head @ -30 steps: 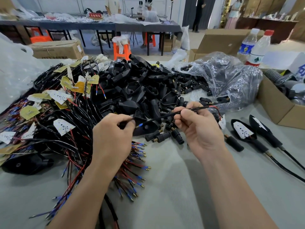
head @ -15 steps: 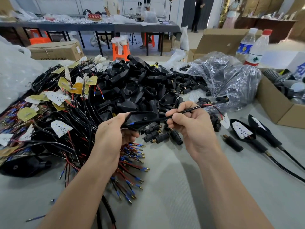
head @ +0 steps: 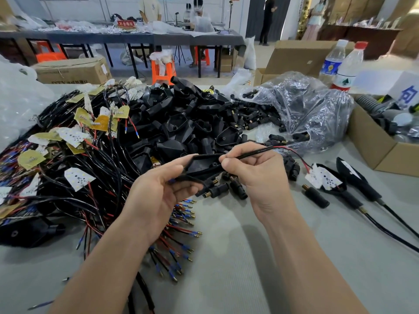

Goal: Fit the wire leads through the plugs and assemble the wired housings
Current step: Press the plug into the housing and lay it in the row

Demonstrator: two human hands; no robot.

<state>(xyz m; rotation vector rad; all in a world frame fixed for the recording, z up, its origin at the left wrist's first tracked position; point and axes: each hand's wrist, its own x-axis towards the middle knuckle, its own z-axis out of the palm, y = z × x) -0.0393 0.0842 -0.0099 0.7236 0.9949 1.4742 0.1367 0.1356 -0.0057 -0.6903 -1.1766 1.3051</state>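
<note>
- Housings (head: 186, 123), black, lie heaped in the middle of a grey table (head: 249, 257) in a workshop room; a far table (head: 136, 37) stands behind with people at it.
- Leads (head: 74, 168), black and red, sprawl in a tangle left of the heap, with white and yellow boards among them.
- Clear bag (head: 313, 114) sits right of the heap, with plugs (head: 256, 114) spilling from its mouth.
- Box (head: 371, 150) at the right edge holds a grey hose (head: 369, 104) and other parts too blurred to tell.
- Two bottles (head: 331, 62) stand behind the bag.
- Two finished housings (head: 353, 175) with cables lie side by side at right, one loose plug (head: 316, 196) just beside them.
- Left hand (head: 158, 196) has its fingers curled round the held housing (head: 201, 165), above the table at the heap's near edge.
- Right hand (head: 260, 175) pinches a lead (head: 256, 152) between thumb and forefinger at that housing's narrow end; the lead runs right to a white board (head: 317, 175).
</note>
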